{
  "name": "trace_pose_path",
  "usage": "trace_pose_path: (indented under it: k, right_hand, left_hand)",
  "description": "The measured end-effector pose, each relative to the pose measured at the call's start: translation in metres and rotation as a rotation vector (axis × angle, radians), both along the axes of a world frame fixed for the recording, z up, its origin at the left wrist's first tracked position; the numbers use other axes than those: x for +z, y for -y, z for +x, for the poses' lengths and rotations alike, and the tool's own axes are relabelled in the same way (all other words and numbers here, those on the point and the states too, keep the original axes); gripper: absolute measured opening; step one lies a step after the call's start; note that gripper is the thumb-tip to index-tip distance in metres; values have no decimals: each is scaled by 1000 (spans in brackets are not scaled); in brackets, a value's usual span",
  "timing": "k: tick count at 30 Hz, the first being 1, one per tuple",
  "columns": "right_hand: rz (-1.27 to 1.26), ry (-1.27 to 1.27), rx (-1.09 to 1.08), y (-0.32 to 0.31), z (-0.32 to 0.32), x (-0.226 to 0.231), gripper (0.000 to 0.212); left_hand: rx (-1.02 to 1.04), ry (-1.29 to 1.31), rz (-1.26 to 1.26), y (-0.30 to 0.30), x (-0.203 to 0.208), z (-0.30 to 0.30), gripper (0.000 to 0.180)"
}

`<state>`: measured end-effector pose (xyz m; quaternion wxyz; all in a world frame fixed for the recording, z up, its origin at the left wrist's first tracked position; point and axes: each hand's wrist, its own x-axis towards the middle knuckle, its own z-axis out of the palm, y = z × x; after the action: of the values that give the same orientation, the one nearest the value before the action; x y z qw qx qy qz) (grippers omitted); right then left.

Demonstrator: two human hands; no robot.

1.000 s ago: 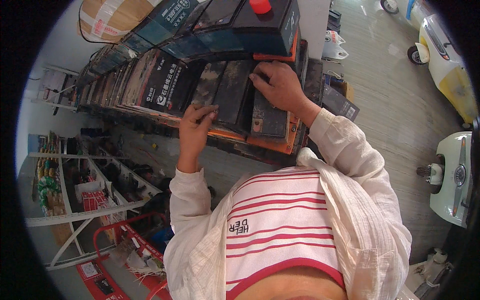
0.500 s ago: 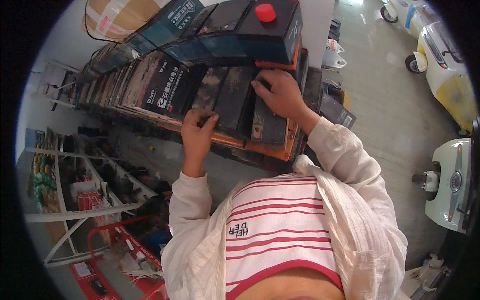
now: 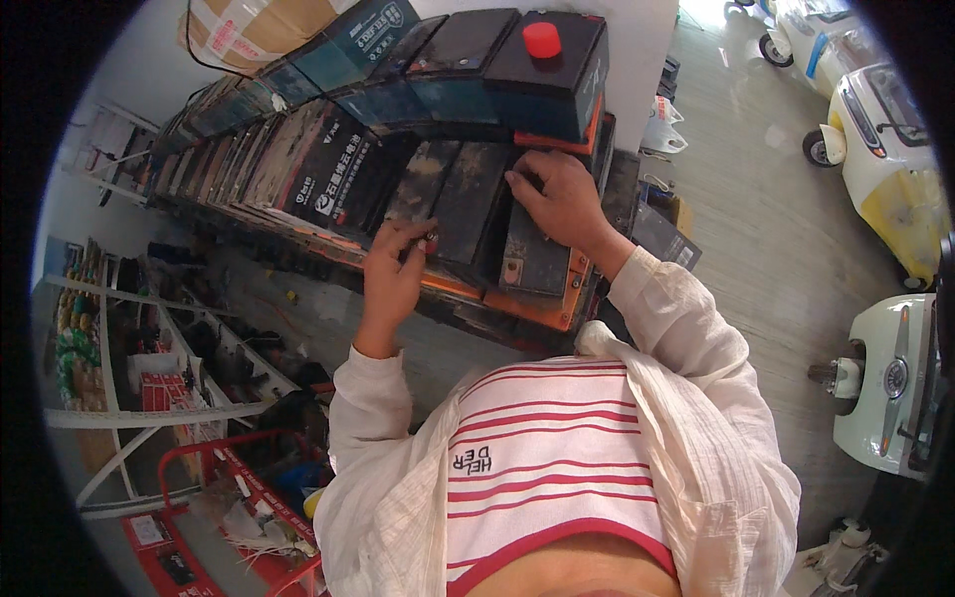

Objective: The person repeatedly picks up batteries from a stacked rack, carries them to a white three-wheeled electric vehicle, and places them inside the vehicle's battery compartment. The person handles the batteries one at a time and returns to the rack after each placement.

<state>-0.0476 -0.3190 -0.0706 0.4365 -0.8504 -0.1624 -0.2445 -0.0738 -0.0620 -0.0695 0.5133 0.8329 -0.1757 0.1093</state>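
Note:
Several dark batteries stand in rows on a low stack in front of me. My left hand [image 3: 395, 264] is at the near left corner of a dusty black battery [image 3: 470, 204]; its thumb and fingers are pinched together beside a small red spot. My right hand [image 3: 559, 199] has its fingers curled over the tops, with the thumb beside that battery's right edge. What lies within either grip is hidden. Under the right wrist is another black battery [image 3: 532, 254], set on an orange base [image 3: 557, 311]. To the left is a black battery with white lettering [image 3: 343, 164].
A raised row behind ends in a battery with a red cap [image 3: 542, 41]. A taped carton [image 3: 249, 25] sits at the back left. White shelving [image 3: 149, 413] and a red metal frame [image 3: 214, 448] stand at the left. Light-coloured scooters [image 3: 880, 149] line the right side.
The view has shifted slightly. My left fingers have closed in more at the battery's corner, where a red spot now shows. My right hand stays over the batteries, its fingers curled.

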Motion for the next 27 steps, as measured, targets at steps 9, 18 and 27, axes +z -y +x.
trace_pose_path:
  k: [9, 18, 27]
  right_hand:
    - [16, -3, -3, -1, 0, 0, 18]
    - [7, 36, -13, 0, 2, -5, 18]
    - [11, 1, -17, 2, 1, -4, 18]
  left_hand:
    - [-16, -26, 36, -3, 4, 0, 14]
    - [-10, 3, 86, -2, 4, 0, 12]
    - [-136, -14, 337, -7, 26, 8, 28]
